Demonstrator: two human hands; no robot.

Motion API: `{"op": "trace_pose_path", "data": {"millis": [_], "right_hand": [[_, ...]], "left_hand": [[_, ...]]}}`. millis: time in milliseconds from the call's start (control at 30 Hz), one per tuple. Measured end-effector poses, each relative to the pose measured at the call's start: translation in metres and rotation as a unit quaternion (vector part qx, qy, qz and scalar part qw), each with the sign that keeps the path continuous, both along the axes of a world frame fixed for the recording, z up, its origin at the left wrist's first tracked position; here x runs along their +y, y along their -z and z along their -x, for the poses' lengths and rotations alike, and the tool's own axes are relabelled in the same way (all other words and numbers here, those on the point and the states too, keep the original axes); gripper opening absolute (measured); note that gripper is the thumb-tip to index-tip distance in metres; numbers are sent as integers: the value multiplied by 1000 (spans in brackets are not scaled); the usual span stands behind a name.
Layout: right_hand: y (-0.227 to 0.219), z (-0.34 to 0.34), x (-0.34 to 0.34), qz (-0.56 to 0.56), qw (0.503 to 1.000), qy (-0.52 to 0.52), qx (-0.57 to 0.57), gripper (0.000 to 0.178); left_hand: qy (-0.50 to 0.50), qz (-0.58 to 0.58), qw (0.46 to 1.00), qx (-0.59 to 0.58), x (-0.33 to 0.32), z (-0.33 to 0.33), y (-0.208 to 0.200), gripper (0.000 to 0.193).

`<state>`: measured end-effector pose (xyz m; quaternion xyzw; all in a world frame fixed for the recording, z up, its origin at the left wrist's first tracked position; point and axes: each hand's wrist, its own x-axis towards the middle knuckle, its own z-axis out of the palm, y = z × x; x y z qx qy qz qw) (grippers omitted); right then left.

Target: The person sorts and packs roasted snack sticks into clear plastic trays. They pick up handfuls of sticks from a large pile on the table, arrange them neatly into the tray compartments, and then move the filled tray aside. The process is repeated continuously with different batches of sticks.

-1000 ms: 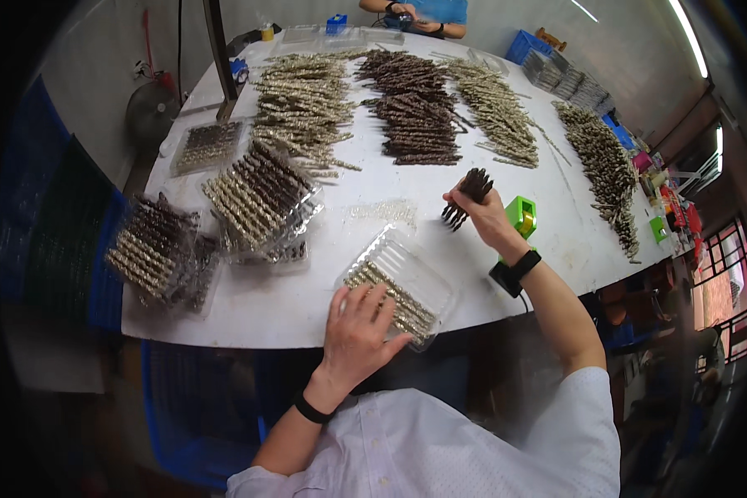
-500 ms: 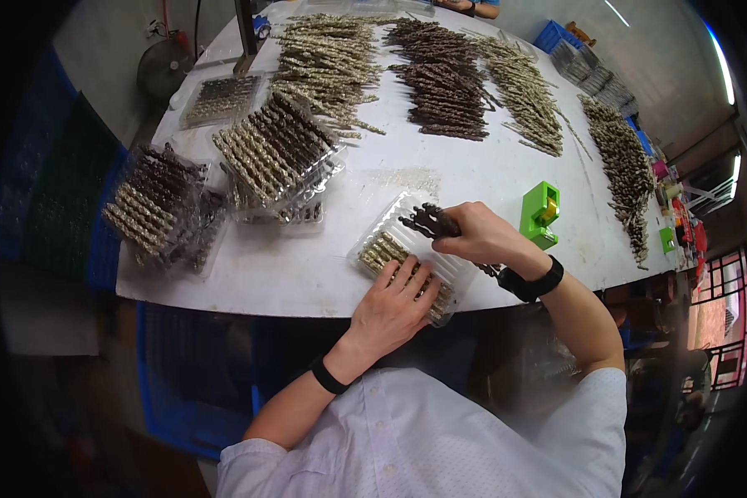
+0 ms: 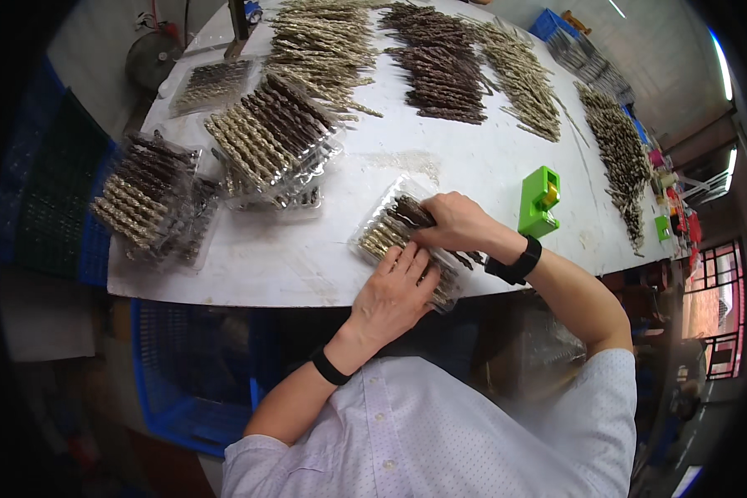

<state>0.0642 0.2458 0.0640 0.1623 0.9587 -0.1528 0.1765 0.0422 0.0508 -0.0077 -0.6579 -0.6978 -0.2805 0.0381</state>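
A clear plastic tray (image 3: pixel 398 184) lies at a slant near the table's front edge. Pale gold twisted sticks (image 3: pixel 378 237) line its near-left part. My left hand (image 3: pixel 393 290) rests over them, its fingers stretched out across the sticks. A bunch of dark brown twisted sticks (image 3: pixel 408 212) is gripped in my right hand (image 3: pixel 463 222), low over the tray's other side. The bunch's ends stick out beyond both sides of the hand. Whether those sticks touch the tray's bottom is hidden by my fingers.
To the left stand stacked filled trays (image 3: pixel 270 137) and another filled pile (image 3: pixel 145 195). Loose gold sticks (image 3: pixel 319 58), brown sticks (image 3: pixel 440 75) and further heaps (image 3: pixel 614 158) cover the far side. A green tape dispenser (image 3: pixel 538 203) stands right of my right hand.
My right hand has lowered the brown sticks into or onto the tray, beside the gold ones. My left hand stays over the gold sticks. The whole view has shifted slightly.
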Motion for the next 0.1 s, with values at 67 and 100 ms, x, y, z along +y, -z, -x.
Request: {"op": "trace_pose_path", "data": {"millis": [67, 100], "right_hand": [[1, 0, 0, -7, 1000, -8, 6, 39], [1, 1, 0, -10, 1000, -13, 10, 39]], "left_hand": [[4, 9, 1000, -1, 0, 3, -2, 61], [2, 12, 1000, 1, 0, 3, -2, 62]]}}
